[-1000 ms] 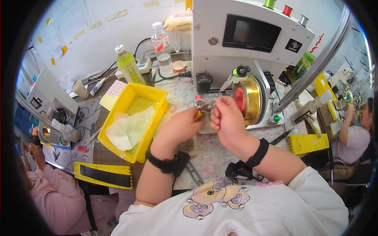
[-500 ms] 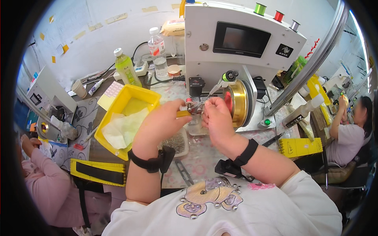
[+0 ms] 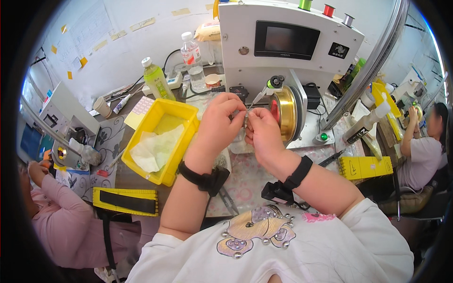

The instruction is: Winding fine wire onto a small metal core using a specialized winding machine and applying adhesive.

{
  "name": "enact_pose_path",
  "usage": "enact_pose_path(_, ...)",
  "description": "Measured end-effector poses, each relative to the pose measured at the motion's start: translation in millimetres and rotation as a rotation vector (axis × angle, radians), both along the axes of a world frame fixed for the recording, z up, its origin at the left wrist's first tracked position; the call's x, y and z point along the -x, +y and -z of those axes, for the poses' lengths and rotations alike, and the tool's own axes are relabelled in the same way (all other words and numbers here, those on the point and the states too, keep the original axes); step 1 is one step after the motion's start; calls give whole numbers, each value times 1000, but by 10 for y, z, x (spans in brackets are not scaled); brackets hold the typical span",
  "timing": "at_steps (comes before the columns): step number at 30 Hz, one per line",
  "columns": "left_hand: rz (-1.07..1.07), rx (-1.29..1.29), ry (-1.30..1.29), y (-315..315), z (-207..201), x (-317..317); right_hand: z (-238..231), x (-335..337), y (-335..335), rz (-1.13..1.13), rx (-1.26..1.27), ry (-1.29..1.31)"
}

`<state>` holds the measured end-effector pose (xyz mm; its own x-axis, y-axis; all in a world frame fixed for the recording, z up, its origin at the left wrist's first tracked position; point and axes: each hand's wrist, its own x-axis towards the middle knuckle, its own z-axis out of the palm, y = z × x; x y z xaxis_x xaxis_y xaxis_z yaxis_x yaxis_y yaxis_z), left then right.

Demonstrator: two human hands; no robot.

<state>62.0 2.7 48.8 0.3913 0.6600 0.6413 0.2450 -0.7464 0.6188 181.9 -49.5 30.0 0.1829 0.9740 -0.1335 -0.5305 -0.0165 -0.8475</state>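
In front of a white machine (image 3: 238,66), my left hand (image 3: 219,122) and my right hand (image 3: 265,137) meet with their fingertips almost touching. Both pinch; anything between the fingers is too small or too hidden to name. A gold-coloured wheel (image 3: 287,115) with a red inner face stands just right of my right hand. Above my fingers a thin slanted arm reaches down from a bobbin of green thread (image 3: 274,82). The black motor block (image 3: 239,91) is behind my left hand, which covers part of the machine's front.
Left of my forearm stands a yellow tray (image 3: 192,120) holding white paper (image 3: 155,148). A green drink bottle (image 3: 156,80) and a water bottle (image 3: 192,61) stand behind it. Tweezers (image 3: 228,202) lie near me. A spray bottle (image 3: 365,125) is at right. Co-workers sit on both sides.
My left hand has moved right, away from the small red-topped part and yellow piece, up to my right hand's fingertips. My right hand stays near the wheel. The view has shifted slightly.
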Motion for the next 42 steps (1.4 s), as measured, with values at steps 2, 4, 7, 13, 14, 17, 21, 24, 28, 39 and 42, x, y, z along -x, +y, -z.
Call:
enact_pose_path(2, -9, -110, 6, -57, 28, 24, 16, -11, -77, -30, -5, -22)
enact_pose_path(4, 10, -184, 12, -137, 75, 76, 36, -30, -184, -91, -3, -17)
enact_pose_path(7, 88, -198, 35, -211, 111, 145, 43, -74, -331, -180, 38, 5)
enact_pose_path(13, 61, -89, 142, -255, 48, 110, -29, -428, -510, -535, 28, -213)
enact_pose_path(14, 68, -72, 164, -259, 29, 107, -72, -573, -582, -655, 33, -354)
enact_pose_path(17, 67, 19, 157, -274, 70, 135, -214, -1111, -918, -428, -471, -954)
enact_pose_path(21, 27, 57, 120, -261, 181, 160, -457, -1994, -1368, 308, -233, -1102)
enact_pose_path(24, -21, 49, 73, -304, 187, 91, -506, -2765, -1432, 978, -253, -1463)
enact_pose_path(28, -31, 77, 82, -322, 124, 57, -157, -3626, -1142, 1072, -154, -1522)
enact_pose_path(39, 104, -80, 71, -184, 186, 175, -1132, -3610, -1520, 1046, -774, -698)
enact_pose_path(42, 102, -88, 45, -150, 161, 98, -1431, -3057, -1635, 719, -934, -379)
